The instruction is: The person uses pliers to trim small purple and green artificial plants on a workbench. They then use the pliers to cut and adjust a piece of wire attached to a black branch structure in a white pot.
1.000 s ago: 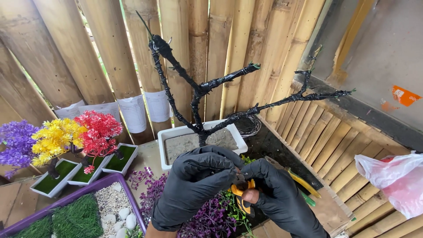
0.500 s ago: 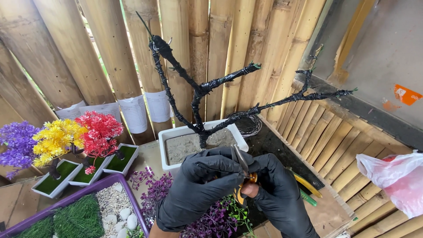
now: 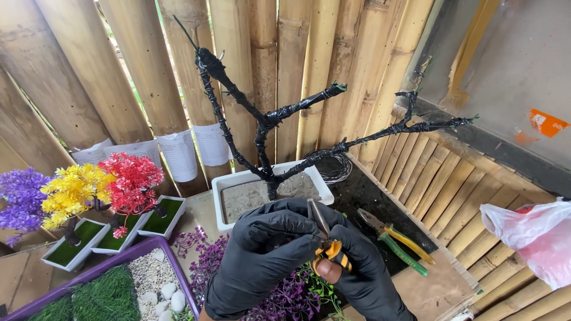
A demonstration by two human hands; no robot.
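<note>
Both hands in black gloves, close together low in centre of view, just in front of white rectangular pot. Right hand closed round orange-and-black handles of small scissors; blades pointing up and slightly left, seemingly nearly closed. Left hand curled with fingertips drawn in against the blades; whether anything is pinched there cannot be told, since the glove hides it. Directly beyond: bare tree form wrapped in black tape, trunk set in grey fill of the pot, four branches spread and without foliage. Below the hands: loose purple foliage sprigs. Right of the hands, on dark mat: pliers with green and yellow handles, untouched. Coil of wire behind pot. To the left: three finished small trees in white trays, red, yellow, purple; purple tray with green turf and white pebbles. Judgement: step in hand is a fine cut on something small held at the fingertips, near the trunk base. Any closing of the blades calls for left fingertips kept off the cutting edge and the piece held taut.
</note>
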